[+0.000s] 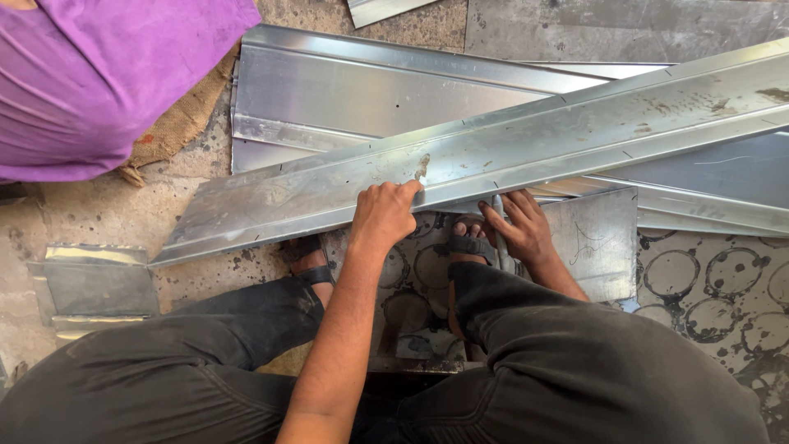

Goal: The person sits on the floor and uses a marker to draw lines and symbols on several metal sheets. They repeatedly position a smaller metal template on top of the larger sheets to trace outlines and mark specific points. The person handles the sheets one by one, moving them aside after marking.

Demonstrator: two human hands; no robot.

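— What colour is that long folded metal strip [526, 148] showing?

— Silvery grey, and it is carrying brownish rust-like stains and small dark specks.

— And the floor [723, 288] under it?

— Pale grey on the right, wearing a pattern of dark rings; the left side is looking mottled tan.

— The clothing?

— The trousers [575, 370] are showing dark charcoal, the sandals [470, 245] black, and the cloth [99, 74] top left is glowing purple.

A long, shiny, folded sheet-metal strip [493, 160] with rust-brown stains and small edge notches lay flat across other metal sheets, running from eight o'clock up to two o'clock. A thin grey metal rod-like tool [499, 222] stood nearly upright against the strip's near edge at centre.
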